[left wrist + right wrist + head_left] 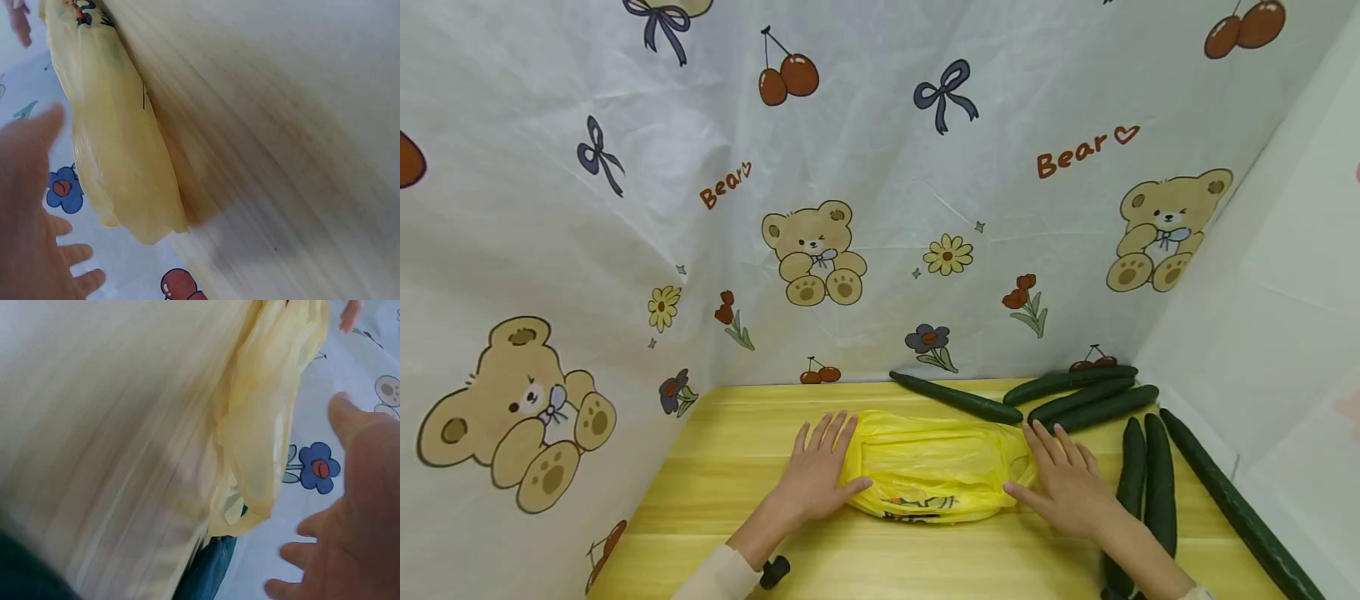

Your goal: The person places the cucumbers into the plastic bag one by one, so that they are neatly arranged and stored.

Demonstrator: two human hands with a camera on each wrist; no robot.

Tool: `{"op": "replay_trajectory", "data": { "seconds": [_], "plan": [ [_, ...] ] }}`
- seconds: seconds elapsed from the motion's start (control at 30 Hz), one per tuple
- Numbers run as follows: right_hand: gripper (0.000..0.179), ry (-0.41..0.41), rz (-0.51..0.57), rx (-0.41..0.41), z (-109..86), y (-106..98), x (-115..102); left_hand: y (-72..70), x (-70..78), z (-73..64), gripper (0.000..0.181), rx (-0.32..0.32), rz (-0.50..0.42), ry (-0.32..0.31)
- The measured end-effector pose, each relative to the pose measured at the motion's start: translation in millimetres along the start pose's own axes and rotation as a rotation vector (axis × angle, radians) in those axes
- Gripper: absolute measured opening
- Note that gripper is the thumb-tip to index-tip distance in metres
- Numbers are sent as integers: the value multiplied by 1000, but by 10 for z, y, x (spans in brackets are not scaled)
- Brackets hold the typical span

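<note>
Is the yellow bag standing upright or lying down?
Lying down: the bag stretches low across the table between left hand and right hand.

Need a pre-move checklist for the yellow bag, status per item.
1. Yellow bag lying on the table, between both hands: ok.
2. Left hand at the bag's left end, fingers spread: ok.
3. Right hand at the bag's right end, fingers extended: ok.
4. Firm grip, if lifting is next: not ok; neither hand's fingers curl round the bag.
5. Bag free of the cucumber behind it: cannot tell; they lie close at the bag's right rear.
6. Bag contents: cannot tell.
</note>
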State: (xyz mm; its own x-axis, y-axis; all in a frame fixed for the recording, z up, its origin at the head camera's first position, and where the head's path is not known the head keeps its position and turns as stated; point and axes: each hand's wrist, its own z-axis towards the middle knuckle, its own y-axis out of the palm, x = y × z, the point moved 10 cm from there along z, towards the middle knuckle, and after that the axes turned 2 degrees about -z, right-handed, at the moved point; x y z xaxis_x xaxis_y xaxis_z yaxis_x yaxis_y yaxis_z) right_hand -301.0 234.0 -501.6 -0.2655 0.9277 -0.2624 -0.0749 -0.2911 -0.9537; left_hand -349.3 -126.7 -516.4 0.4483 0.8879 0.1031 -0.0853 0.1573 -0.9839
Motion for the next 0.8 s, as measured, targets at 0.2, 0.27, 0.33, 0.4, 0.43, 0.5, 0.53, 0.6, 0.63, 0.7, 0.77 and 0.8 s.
{"op": "replay_trajectory", "data": {
  "seconds": [0.2,0.27,0.33,0.4,0.43,0.5,0.53,0.6,0.63,0.7,0.77,0.8],
  "plan": [
    [99,61,-33,-47,-107,-28,174,-107,-119,-18,89,82,-60,-110],
    [100,81,-49,-52,-157,-51,267,-138,-173,-22,81,101,-79,-155],
    [102,104,-54,-60,-224,-83,376,-144,-219,-20,69,103,-107,-189],
    [102,123,-62,-72,-301,-122,487,-133,-239,-18,57,89,-123,-204],
    [101,129,-69,-76,-338,-145,541,-125,-242,-16,52,84,-129,-203],
    [98,138,-84,-83,-407,-190,647,-106,-247,-11,47,74,-138,-204],
    [97,138,-94,-86,-438,-210,690,-101,-246,-9,46,72,-138,-205],
    [92,133,-105,-84,-489,-248,766,-101,-241,1,46,80,-139,-204],
    [89,129,-101,-82,-510,-261,800,-100,-237,8,46,84,-139,-203],
    [83,129,-89,-87,-545,-266,868,-93,-227,28,47,86,-142,-204],
    [74,133,-58,-94,-569,-259,934,-77,-218,55,48,85,-140,-205],
    [70,139,-40,-100,-578,-249,971,-67,-213,71,48,83,-138,-208]
  ]
}}
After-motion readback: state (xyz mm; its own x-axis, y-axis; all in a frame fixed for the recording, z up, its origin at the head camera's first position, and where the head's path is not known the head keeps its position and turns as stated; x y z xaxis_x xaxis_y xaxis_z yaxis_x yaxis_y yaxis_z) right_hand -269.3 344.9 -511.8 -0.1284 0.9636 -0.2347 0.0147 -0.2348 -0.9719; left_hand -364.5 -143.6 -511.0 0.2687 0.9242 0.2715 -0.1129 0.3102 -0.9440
